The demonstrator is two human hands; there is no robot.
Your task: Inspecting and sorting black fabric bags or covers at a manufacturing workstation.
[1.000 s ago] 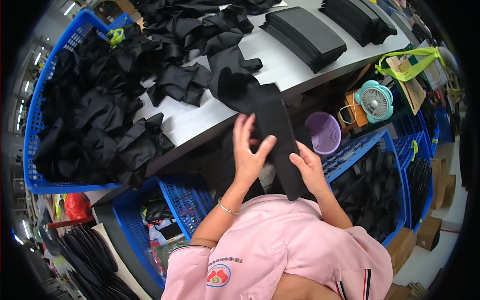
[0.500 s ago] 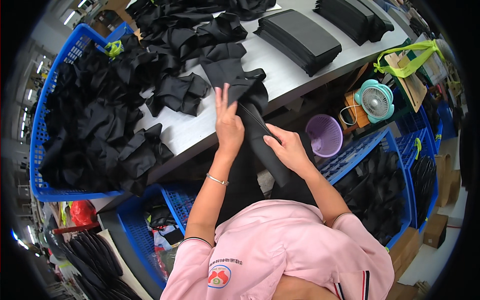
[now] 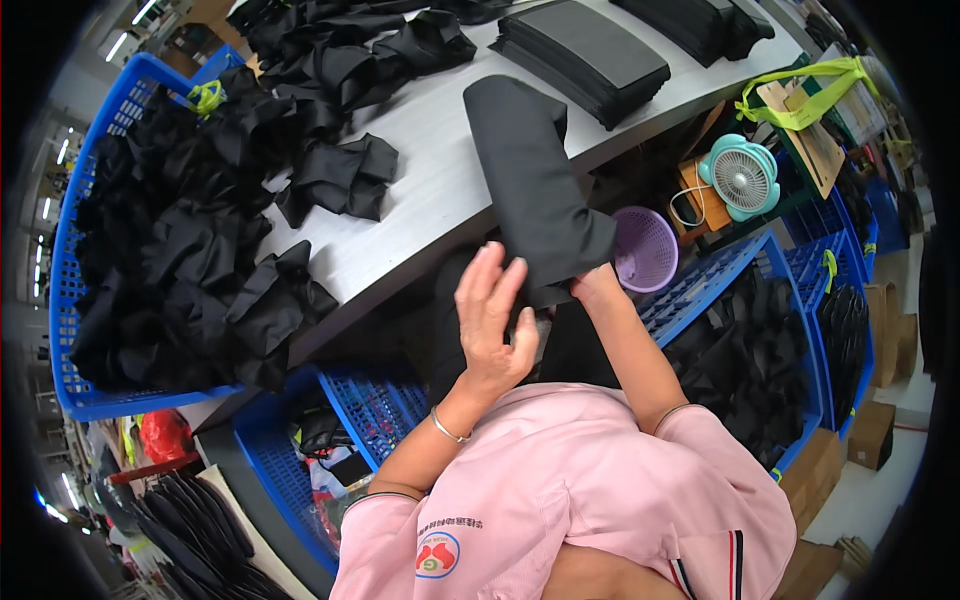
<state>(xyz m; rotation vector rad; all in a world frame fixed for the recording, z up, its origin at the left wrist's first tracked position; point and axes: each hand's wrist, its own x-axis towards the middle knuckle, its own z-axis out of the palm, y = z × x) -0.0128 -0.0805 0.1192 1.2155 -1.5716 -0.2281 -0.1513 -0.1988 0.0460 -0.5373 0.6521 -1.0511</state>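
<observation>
A long black fabric piece [image 3: 525,170], smooth and tube-like, stretches from the table edge down toward my lap, its far end rounded and lying over the table. My right hand [image 3: 597,284] grips its near end, with most of the fingers hidden under the cloth. Beside the near end, on the left, my left hand [image 3: 495,320] is raised with fingers spread and holds nothing; its fingertips are close to the cloth, and whether they touch it I cannot tell.
On the white table [image 3: 415,205] lie crumpled black cloth pieces [image 3: 345,175] and a neat stack of black panels [image 3: 585,60]. A full blue basket [image 3: 90,240] stands left. To the right are a purple bin [image 3: 645,250], a teal fan [image 3: 740,178] and another blue basket [image 3: 735,350].
The fabric piece has turned from a folded, bunched shape to a smooth length reaching over the table. My left hand has let go and come back toward me; my right hand has moved lower.
</observation>
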